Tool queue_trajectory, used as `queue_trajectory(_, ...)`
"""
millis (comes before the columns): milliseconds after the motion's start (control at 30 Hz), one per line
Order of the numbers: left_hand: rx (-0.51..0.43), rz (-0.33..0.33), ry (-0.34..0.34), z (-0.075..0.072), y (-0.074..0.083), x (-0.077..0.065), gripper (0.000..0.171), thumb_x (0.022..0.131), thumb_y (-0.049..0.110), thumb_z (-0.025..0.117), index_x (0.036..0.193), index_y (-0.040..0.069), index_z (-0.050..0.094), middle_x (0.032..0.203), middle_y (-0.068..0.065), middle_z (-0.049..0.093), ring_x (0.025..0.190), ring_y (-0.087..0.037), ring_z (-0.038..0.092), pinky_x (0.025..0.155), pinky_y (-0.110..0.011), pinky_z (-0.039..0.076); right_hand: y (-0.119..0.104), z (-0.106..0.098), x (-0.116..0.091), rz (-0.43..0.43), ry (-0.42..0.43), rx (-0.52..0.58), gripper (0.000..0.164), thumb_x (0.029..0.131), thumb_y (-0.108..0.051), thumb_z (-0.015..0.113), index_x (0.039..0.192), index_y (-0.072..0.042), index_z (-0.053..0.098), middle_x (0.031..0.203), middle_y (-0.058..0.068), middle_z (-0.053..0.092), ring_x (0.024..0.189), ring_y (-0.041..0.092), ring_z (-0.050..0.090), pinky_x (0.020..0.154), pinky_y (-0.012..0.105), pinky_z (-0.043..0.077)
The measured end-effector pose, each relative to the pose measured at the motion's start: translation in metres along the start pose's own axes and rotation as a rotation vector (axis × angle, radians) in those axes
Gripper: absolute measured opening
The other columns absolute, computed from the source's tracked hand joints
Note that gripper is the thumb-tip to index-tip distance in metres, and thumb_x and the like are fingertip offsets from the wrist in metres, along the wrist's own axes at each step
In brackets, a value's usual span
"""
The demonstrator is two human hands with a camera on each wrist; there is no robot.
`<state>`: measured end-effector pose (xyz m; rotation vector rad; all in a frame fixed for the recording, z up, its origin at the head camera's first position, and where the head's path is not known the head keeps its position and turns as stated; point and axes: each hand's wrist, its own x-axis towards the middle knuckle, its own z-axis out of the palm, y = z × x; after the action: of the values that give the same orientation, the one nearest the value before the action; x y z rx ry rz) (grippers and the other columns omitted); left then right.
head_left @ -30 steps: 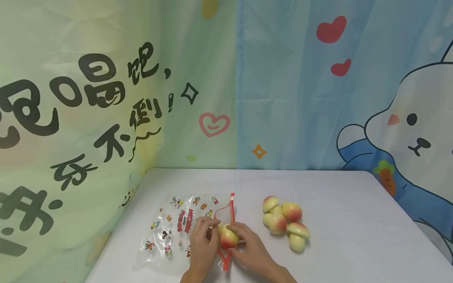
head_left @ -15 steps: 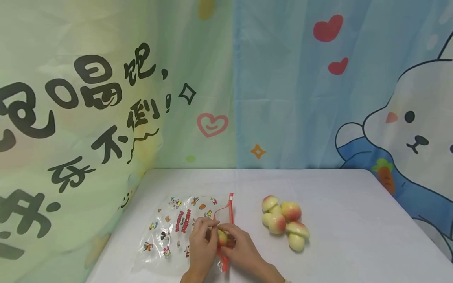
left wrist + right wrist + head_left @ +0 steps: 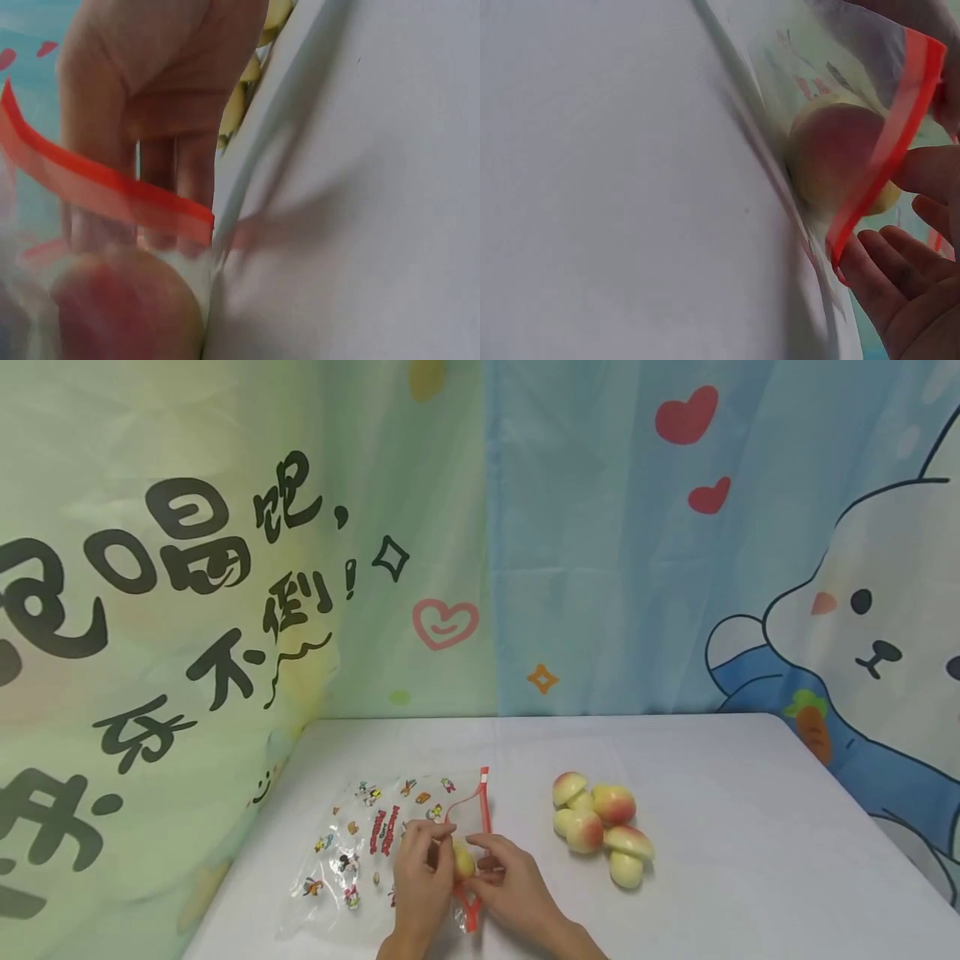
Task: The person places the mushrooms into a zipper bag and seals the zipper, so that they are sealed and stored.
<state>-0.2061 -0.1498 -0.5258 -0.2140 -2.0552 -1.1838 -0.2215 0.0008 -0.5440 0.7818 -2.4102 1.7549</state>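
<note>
Yellow-and-red piece (image 3: 463, 862) sits between the two hands, inside the red-edged mouth of a clear bag (image 3: 367, 881); I can't make out its long axis. The left hand (image 3: 422, 868) seems to pinch the bag's film, while the right hand (image 3: 517, 881), fingers loosely spread, reaches in from the mouth side. Beyond, to the right, mushroom-shaped pieces (image 3: 587, 831) lie on the worktop (image 3: 727, 843).

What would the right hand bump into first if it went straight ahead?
Probably the yellow-and-red piece at the mouth of the clear bag, just ahead of the right hand, though the bag's red edge is very close too; depth is unclear.
</note>
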Motion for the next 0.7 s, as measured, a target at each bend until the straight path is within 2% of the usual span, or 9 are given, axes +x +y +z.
queue_trajectory(200, 0.110, 0.032, -0.004, -0.001, 0.000, 0.001, 0.024, 0.081, -0.006, 0.067, 0.093, 0.013, 0.069, 0.080, 0.006, 0.059, 0.063, 0.001, 0.045, 0.051, -0.015, 0.041, -0.004, -0.019, -0.006, 0.041, 0.091, 0.028, 0.045, 0.080, -0.001, 0.076, 0.123, -0.006, 0.063, 0.122, 0.012, 0.063, 0.092, 0.032, 0.068, 0.076, 0.024, 0.056)
queue_trajectory(367, 0.142, 0.018, -0.008, -0.002, 0.001, 0.001, 0.023, 0.081, -0.005, 0.069, 0.094, 0.014, 0.069, 0.077, 0.007, 0.065, 0.059, 0.004, 0.044, 0.051, -0.014, 0.040, -0.012, -0.043, -0.013, 0.051, 0.193, 0.002, 0.046, 0.079, 0.003, 0.076, 0.119, -0.017, 0.066, 0.119, 0.004, 0.065, 0.091, 0.029, 0.067, 0.077, 0.024, 0.056)
queue_trajectory(433, 0.147, 0.017, -0.012, -0.002, 0.000, 0.001, 0.022, 0.081, -0.004, 0.069, 0.095, 0.013, 0.069, 0.072, 0.009, 0.064, 0.057, 0.005, 0.044, 0.049, -0.013, 0.039, -0.014, -0.055, -0.018, -0.001, 0.218, -0.043, 0.048, 0.078, 0.004, 0.077, 0.120, -0.018, 0.066, 0.119, 0.002, 0.065, 0.090, 0.023, 0.067, 0.076, 0.024, 0.056)
queue_trajectory(533, 0.152, 0.002, -0.029, -0.002, 0.001, 0.000, 0.021, 0.081, -0.002, 0.070, 0.095, 0.014, 0.070, 0.065, 0.014, 0.058, 0.054, 0.005, 0.042, 0.048, -0.013, 0.038, -0.016, -0.073, -0.024, -0.127, 0.256, -0.127, 0.049, 0.077, 0.006, 0.077, 0.121, -0.012, 0.065, 0.118, 0.003, 0.065, 0.089, 0.015, 0.066, 0.073, 0.025, 0.057)
queue_trajectory(633, 0.137, -0.025, -0.056, -0.001, 0.001, 0.000, 0.019, 0.082, 0.000, 0.071, 0.095, 0.014, 0.071, 0.065, 0.014, 0.058, 0.055, 0.005, 0.044, 0.048, -0.014, 0.041, -0.016, -0.090, -0.031, -0.240, 0.310, -0.220, 0.050, 0.074, 0.009, 0.077, 0.120, -0.006, 0.064, 0.115, 0.006, 0.066, 0.083, 0.013, 0.065, 0.068, 0.025, 0.057)
queue_trajectory(700, 0.123, -0.041, -0.075, 0.000, 0.001, -0.001, 0.018, 0.083, 0.001, 0.071, 0.095, 0.015, 0.071, 0.070, 0.011, 0.063, 0.057, 0.004, 0.047, 0.050, -0.016, 0.043, -0.016, -0.100, -0.035, -0.261, 0.359, -0.279, 0.050, 0.072, 0.011, 0.078, 0.118, -0.007, 0.066, 0.112, 0.006, 0.067, 0.080, 0.015, 0.065, 0.064, 0.024, 0.056)
